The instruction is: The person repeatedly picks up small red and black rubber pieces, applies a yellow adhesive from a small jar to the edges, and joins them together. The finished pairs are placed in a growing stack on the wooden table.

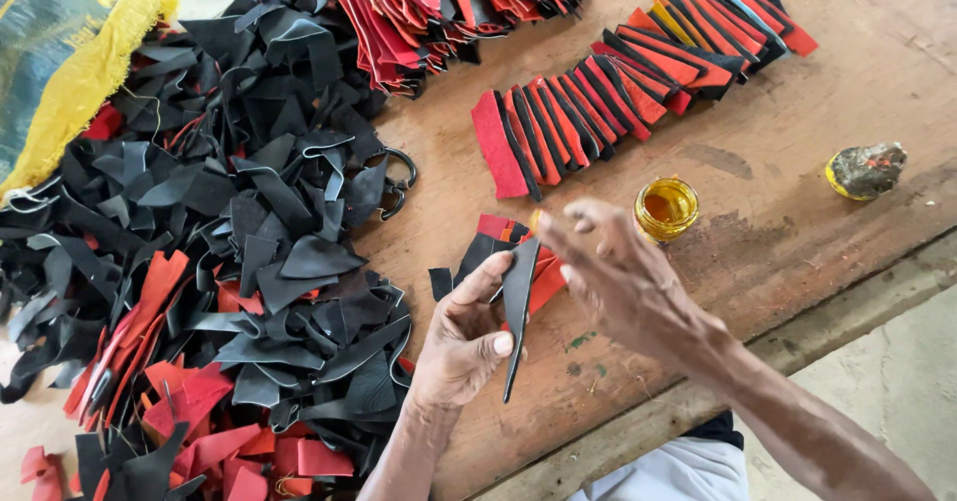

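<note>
At the far left of the counter (pixel 797 212) a green and yellow sack (pixel 60 52) slumps beside a big loose heap of black and red scraps (pixel 219 252), far too many to count, spilling off the near-left edge. Moving right, my left hand (pixel 461 341) has its grip closed, thumb and fingers pinching one narrow black strip (pixel 518 307), held upright just above a small pile of red and black pieces (pixel 498 247). My right hand (pixel 623 277) hovers just beside the strip, fingers loosely spread, holding nothing that I can see. Behind it, two overlapped rows of red and black strips (pixel 638 92) fan across the wood, with another batch at the top edge. One small jar of amber liquid (pixel 666 207) sits near my right hand, and one crusted yellow lid (pixel 865 170) lies well apart to the right. Bare wood opens between them, and the near counter edge runs close under my wrists.
</note>
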